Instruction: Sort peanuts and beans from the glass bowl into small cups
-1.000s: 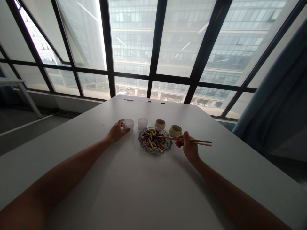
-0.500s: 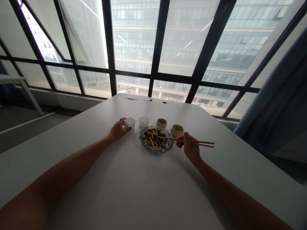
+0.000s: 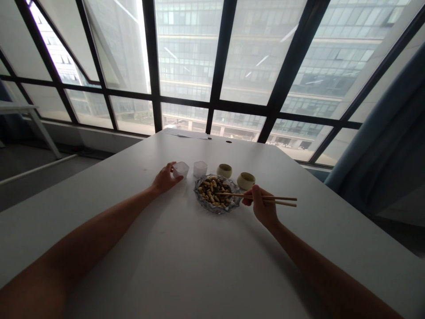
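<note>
The right hand [image 3: 264, 207] is just right of the bowl, its fingers closed on the chopsticks [image 3: 281, 198]. They run level and leftward into the bowl, with their tips among the nuts [image 3: 210, 188]; whether the tips grip a nut is too small to tell. Their back ends stick out past the hand, slightly spread, on the side away from the bowl.

The left hand [image 3: 163, 179] is to the left of the bowl, half curled around a clear tub [image 3: 181, 169]. The thumb lies on the tub's near side and the fingers reach around its outer side, away from the bowl. That tub stands upright, apart from the bowl, beyond its left side.

The bowl [image 3: 217, 209] is cut glass with a wavy rim, filled with pale nuts and darker bits. Just behind it on the left stands the second tub [image 3: 200, 169]. Just behind it on the right is a green cup [image 3: 224, 171], and another cup [image 3: 246, 180] stands at its right rear, near the right hand.

The white table [image 3: 159, 266] stretches around the bowl on all sides. Far behind the bowl, paper [image 3: 189, 134] lies at the table's far end, with a window [image 3: 187, 53] beyond. A blue curtain [image 3: 385, 115] hangs well to the bowl's right.
</note>
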The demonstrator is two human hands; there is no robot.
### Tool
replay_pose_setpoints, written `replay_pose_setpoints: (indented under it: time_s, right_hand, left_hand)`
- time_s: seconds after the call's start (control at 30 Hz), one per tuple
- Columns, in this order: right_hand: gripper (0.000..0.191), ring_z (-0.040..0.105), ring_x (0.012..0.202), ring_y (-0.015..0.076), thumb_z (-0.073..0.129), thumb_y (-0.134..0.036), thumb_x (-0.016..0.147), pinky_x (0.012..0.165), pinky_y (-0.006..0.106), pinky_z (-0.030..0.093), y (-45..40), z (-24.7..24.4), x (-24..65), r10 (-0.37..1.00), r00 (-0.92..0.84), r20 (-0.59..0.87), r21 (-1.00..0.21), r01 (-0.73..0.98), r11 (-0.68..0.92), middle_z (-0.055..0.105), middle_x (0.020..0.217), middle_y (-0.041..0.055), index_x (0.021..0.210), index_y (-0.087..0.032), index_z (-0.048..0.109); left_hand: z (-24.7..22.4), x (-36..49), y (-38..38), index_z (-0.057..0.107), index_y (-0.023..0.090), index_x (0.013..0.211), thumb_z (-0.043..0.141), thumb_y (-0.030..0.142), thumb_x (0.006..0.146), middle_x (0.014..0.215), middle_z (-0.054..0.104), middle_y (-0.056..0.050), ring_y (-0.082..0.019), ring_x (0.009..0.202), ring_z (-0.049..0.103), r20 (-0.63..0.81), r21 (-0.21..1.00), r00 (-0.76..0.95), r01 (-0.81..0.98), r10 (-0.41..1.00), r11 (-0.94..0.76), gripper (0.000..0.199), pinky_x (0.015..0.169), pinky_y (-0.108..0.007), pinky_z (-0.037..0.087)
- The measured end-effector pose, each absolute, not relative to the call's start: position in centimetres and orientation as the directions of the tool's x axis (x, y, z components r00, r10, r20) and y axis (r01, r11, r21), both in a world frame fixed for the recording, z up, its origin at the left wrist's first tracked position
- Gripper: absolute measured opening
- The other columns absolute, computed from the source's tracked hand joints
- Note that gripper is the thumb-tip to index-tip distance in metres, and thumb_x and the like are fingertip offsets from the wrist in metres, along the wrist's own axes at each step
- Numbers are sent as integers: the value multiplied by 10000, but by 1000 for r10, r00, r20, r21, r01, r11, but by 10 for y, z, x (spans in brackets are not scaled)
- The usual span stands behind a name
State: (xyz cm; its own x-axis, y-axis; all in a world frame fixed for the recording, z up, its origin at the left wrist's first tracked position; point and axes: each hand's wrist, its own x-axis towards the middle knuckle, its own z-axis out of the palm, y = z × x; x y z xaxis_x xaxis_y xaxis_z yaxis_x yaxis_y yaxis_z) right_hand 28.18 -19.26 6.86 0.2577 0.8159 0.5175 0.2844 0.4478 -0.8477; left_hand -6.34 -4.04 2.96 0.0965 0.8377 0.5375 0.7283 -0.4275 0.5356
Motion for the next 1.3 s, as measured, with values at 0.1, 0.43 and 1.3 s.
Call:
replay_pose_setpoints:
  time_s: [0.1, 0.43, 1.3]
  right_hand:
    - [646, 583, 418, 151, 583, -808, 781, 418, 271, 475, -189, 67, 284, 810, 279, 516, -853, 255, 455, 640, 473, 46, 630, -188, 677]
    - [646, 549, 368, 136, 586, -800, 785, 379, 256, 452, -181, 61, 285, 813, 372, 448, -893, 144, 427, 607, 442, 32, 628, -176, 642]
    - [580, 527, 346, 140, 592, -753, 811, 353, 256, 431, -167, 37, 296, 861, 496, 117, -933, -242, 266, 581, 425, 10, 652, -195, 570]
  left_hand:
    - [29, -63, -40, 485, 175, 1359, 740, 431, 728, 1136, 680, -129, -279, 1022, 675, 533, 540, 102, 723, 840, -431, 727, 911, -413, 547]
    - [26, -64, -39, 472, 201, 1341, 728, 416, 732, 1168, 667, -129, -280, 1039, 663, 583, 499, 144, 714, 800, -492, 695, 927, -424, 551]
    - [43, -65, -37, 431, 171, 1404, 759, 611, 702, 1366, 591, -190, -346, 1239, 582, 506, 513, 35, 791, 862, -334, 891, 1045, -477, 454]
